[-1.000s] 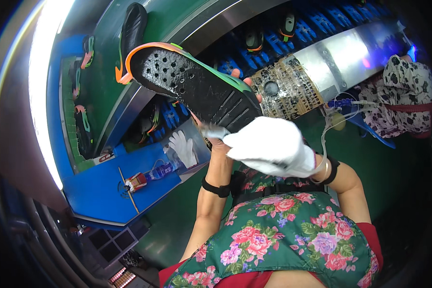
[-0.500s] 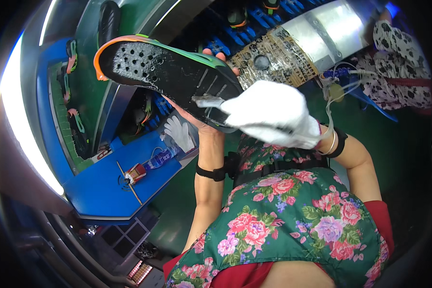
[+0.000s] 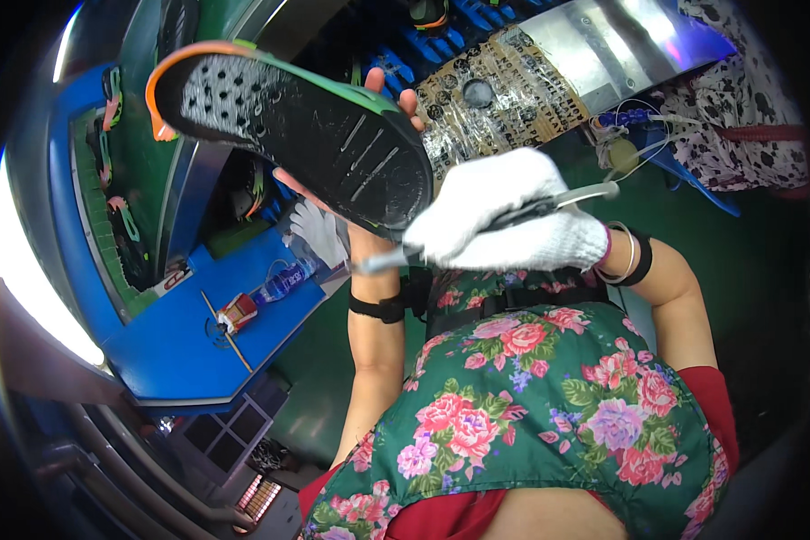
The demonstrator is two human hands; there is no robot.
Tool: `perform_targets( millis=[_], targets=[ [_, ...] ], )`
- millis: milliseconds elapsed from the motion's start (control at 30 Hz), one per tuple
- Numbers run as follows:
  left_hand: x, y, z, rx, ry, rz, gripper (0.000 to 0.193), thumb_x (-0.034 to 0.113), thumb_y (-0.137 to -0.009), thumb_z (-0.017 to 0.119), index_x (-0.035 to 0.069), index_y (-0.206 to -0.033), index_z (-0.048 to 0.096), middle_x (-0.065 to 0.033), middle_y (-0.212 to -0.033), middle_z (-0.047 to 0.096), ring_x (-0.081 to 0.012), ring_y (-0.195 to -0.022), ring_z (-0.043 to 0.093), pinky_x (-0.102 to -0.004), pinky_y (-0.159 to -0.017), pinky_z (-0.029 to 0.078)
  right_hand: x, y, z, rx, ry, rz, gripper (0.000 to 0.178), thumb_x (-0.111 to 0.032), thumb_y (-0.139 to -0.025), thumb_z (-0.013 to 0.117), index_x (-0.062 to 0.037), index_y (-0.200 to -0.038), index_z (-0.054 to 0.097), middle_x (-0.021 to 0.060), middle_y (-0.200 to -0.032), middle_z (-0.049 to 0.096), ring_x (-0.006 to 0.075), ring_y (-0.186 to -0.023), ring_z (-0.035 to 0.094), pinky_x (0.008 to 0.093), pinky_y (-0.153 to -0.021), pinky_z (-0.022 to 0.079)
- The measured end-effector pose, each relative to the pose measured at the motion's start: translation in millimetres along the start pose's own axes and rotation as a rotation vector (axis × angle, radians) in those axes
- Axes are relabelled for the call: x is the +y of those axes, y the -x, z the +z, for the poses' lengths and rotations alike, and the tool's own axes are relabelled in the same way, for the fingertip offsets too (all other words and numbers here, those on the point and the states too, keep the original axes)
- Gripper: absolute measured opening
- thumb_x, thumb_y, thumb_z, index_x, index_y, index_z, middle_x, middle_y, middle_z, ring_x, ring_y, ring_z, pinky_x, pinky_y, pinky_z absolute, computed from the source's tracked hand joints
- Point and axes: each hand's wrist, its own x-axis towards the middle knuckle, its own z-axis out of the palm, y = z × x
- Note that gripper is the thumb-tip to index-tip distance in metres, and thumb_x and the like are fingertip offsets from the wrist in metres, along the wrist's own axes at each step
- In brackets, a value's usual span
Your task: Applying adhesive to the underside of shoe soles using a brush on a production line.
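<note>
A shoe sole (image 3: 319, 148), black and glossy inside with an orange-to-green rim, slants across the upper middle. My bare left hand (image 3: 409, 102) holds it from beneath, fingers curled over its far edge; the palm is mostly hidden. White-gloved, my right hand (image 3: 504, 220) grips a brush (image 3: 594, 193) by its pale grey handle. The brush's tip, blurred, is off the sole and just below its near end, over my left forearm. Small holes pattern one end of the sole, and raised bars cross the other.
A blue table (image 3: 166, 355) at left bears a white glove (image 3: 318, 234), a plastic bottle (image 3: 283, 281) and a small red container (image 3: 238, 313). Several soles lie on a green conveyor (image 3: 108, 202). A taped cardboard surface (image 3: 531, 94) lies beyond my hands. Another person's spotted sleeve (image 3: 738, 99) is at right.
My right hand has drawn the brush off the sole's surface, toward me and turned it so the handle shows. The sole has shifted slightly left and up in view.
</note>
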Motion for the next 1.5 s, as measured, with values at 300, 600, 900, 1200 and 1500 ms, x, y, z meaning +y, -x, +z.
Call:
perform_targets(
  millis=[300, 600, 900, 1200, 1500],
  targets=[
    [11.3, 8.3, -8.1, 0.102, -0.263, -0.087, 0.116, 0.087, -0.075, 0.066, -0.001, -0.147, 0.046, -0.0187, -0.136, 0.054, -0.0352, -0.116, 0.051, -0.0494, -0.098, 0.045, 3.9, 4.1, 2.9, -0.147, 0.324, -0.139, 0.022, -0.007, -0.081, 0.082, -0.0106, -0.104, 0.08, 0.0078, -0.105, 0.079, 0.0247, -0.091, 0.075, 0.0349, -0.078, 0.059],
    [24.1, 17.0, 0.1, 0.044, -0.12, -0.292, 0.112, 0.08, -0.089, 0.046, -0.003, -0.161, 0.024, -0.0382, -0.155, 0.034, -0.0531, -0.131, 0.053, -0.0601, -0.106, 0.052, 3.6, 5.6, 1.5, -0.33, 0.335, -0.17, 0.026, -0.009, -0.08, 0.081, -0.0149, -0.106, 0.08, 0.0043, -0.108, 0.078, 0.0247, -0.09, 0.073, 0.0365, -0.078, 0.059],
    [47.3, 29.4, -18.3, 0.46, -0.452, -0.359, 0.101, 0.065, -0.089, 0.06, -0.003, -0.158, 0.032, -0.0398, -0.149, 0.041, -0.0497, -0.122, 0.06, -0.0548, -0.1, 0.056, 5.7, 2.1, -7.4, -0.51, 0.583, -0.287, 0.051, 0.0, -0.08, 0.073, -0.0146, -0.129, 0.071, 0.0077, -0.128, 0.073, 0.0265, -0.105, 0.071, 0.038, -0.085, 0.059],
    [65.2, 30.6, -38.3, 0.545, -0.512, -0.397, 0.092, 0.057, -0.09, 0.059, 0.003, -0.161, 0.034, -0.0318, -0.16, 0.036, -0.0509, -0.143, 0.043, -0.0624, -0.117, 0.04, -2.1, -8.5, -2.9, -0.409, 0.443, -0.206, 0.024, -0.008, -0.078, 0.082, -0.0128, -0.102, 0.081, 0.0079, -0.102, 0.08, 0.0248, -0.09, 0.076, 0.0348, -0.079, 0.06],
    [38.3, 32.9, -14.5, 0.438, -0.099, -0.27, 0.085, 0.059, -0.097, 0.05, -0.001, -0.157, 0.038, -0.0289, -0.15, 0.051, -0.0463, -0.127, 0.061, -0.0587, -0.109, 0.049, -4.6, -13.0, -0.9, -0.011, 0.144, 0.263, 0.014, 0.001, -0.081, 0.08, -0.0003, -0.094, 0.079, 0.0155, -0.103, 0.079, 0.0273, -0.097, 0.075, 0.037, -0.086, 0.058]
  ],
)
